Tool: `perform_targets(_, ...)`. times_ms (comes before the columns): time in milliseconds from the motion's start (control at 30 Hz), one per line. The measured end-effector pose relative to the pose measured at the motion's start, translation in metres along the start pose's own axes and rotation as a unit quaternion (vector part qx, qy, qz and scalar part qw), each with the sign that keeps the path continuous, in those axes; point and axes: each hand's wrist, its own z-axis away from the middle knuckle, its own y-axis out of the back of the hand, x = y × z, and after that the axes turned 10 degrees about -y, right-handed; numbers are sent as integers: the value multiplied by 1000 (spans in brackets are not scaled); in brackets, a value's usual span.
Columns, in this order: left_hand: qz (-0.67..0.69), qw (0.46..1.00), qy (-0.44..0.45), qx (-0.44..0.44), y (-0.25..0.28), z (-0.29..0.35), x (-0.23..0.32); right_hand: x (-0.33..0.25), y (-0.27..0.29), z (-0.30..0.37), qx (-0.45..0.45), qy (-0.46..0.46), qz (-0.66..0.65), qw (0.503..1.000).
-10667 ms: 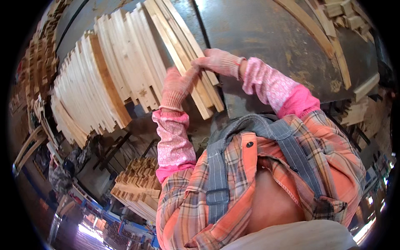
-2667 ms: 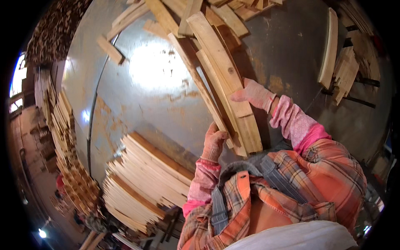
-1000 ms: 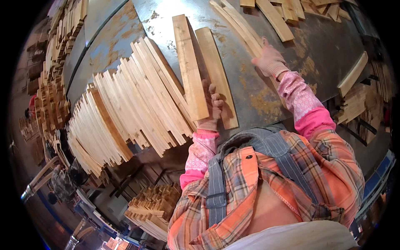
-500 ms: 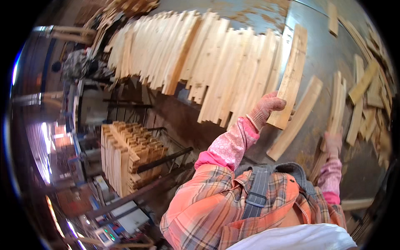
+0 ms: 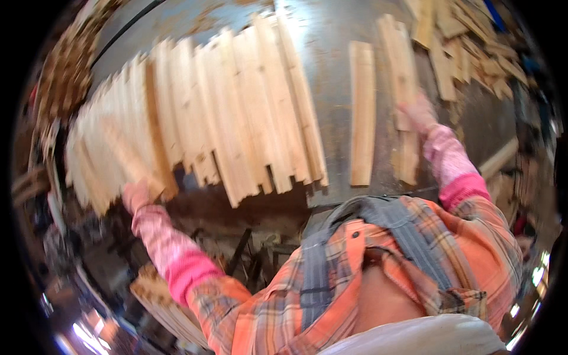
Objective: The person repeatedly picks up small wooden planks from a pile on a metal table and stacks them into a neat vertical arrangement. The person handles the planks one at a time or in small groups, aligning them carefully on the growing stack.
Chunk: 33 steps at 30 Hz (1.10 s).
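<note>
At the left part of a long row of pale wooden boards, my gloved left hand is closed around the lower end of a short wooden board. That board slants over the row and is blurred by motion. On the right, my gloved right hand grips the edge of another wooden board. It overlaps a further board beneath or beside it; the fingers are partly hidden. Between the row and my right hand, a single board lies lengthwise on the metal table.
Loose offcuts are heaped at the far right. A stack of wood pieces stands at the far left. Below the table's near edge, on the left, sits a stack of boards. A darker board lies within the row.
My view has turned. My left hand has moved from the row's right end to its left part, holding a board in both frames. My right hand has shifted farther up the boards on the right.
</note>
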Motion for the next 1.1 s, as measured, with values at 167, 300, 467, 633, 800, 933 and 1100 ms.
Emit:
perform_targets(167, 543, 736, -376, 149, 19, 126, 219, -42, 4, 58, 29, -117, 86, 989)
perform_targets(300, 355, 721, -581, 130, -72, 273, 407, -83, 21, 86, -50, -107, 48, 992)
perform_targets(467, 134, 785, -604, 6, -111, 360, 477, -67, 12, 89, -22, -138, 13, 990)
perform_targets(633, 222, 829, -508, -69, -88, 306, 491, -59, 31, 88, -116, -39, -42, 992)
perform_targets(800, 358, 811, -441, -139, -44, 259, 475, -82, 12, 93, -133, -19, 21, 991)
perform_targets(933, 45, 848, -525, 45, -30, 235, 466, -134, -29, 118, -222, 72, -3, 972)
perform_targets(1100, 100, 767, -614, 158, -60, 200, 427, -156, -69, 115, -328, 169, -51, 928)
